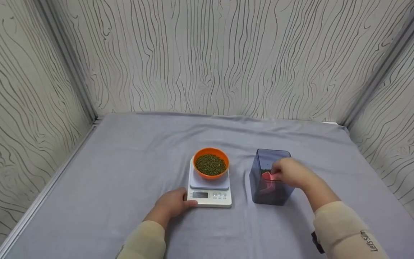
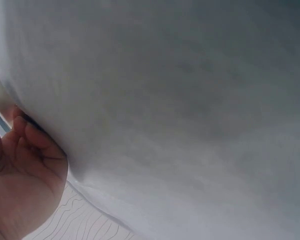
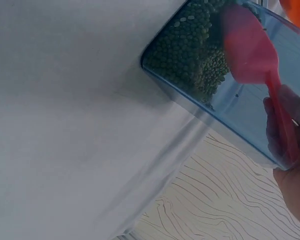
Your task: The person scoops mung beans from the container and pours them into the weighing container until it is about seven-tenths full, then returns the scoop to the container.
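Observation:
An orange bowl [image 1: 211, 151] of green mung beans [image 1: 210, 164] stands on a white digital kitchen scale [image 1: 207, 202]. My left hand [image 1: 173, 203] grips the scale's left front corner, thumb along the front edge; in the left wrist view, that hand [image 2: 27, 170] shows curled fingers at the cloth. To the right stands a tall transparent blue container [image 1: 264, 196]. My right hand [image 1: 291, 172] reaches in over its rim, gripping a pink scoop [image 1: 268, 176] by the handle. The right wrist view shows the scoop's blade [image 3: 250, 50] at the beans [image 3: 177, 55] in the container's bottom.
A grey-blue cloth [image 1: 120, 162] with wrinkles covers the table. Wood-patterned panels [image 1: 207, 57] rise at the back and both sides, with grey metal posts [image 1: 67, 54] at the corners. A gap of cloth separates scale and container.

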### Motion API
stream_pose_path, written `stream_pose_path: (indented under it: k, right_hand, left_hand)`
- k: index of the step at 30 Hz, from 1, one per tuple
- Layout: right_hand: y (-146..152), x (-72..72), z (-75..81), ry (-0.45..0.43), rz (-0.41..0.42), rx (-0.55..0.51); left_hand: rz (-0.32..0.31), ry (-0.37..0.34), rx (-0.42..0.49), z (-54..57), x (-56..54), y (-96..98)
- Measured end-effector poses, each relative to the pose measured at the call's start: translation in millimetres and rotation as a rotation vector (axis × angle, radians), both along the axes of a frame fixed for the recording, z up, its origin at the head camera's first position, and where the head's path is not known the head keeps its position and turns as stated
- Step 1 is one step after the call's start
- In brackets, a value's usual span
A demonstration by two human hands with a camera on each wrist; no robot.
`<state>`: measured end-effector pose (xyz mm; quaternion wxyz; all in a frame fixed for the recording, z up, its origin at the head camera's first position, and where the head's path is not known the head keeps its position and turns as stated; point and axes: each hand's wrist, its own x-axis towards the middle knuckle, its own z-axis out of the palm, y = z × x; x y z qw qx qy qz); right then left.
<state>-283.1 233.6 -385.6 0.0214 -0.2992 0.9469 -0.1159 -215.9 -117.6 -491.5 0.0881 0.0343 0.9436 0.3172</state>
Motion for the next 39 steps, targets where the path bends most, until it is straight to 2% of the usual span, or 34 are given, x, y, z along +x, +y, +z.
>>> stream_pose_path:
  k: [11,16,26,34,39]
  right_hand:
    - [10,-1.5,-1.2,0.002,0.005,-0.070]
    - [16,2.2,4.3,-0.006,-0.029,-0.102]
    - [34,6.9,10.7,-0.103,-0.148,-0.222]
    - [46,11.4,8.1,-0.116,-0.180,-0.304]
    - [52,14.0,5.2,-0.068,-0.183,-0.317]
  left_hand:
    - [-0.006,0.009,0.012,0.6,0.6,0.5]
    - [-0.008,0.011,0.004,-0.3,0.5,0.5]
    - [-0.007,0.026,-0.013,-0.7,0.6,0.1]
    - [-0.009,0.017,-0.011,-0.2,0.0,0.3]
    - [-0.003,0.008,-0.002,0.1,0.1,0.4]
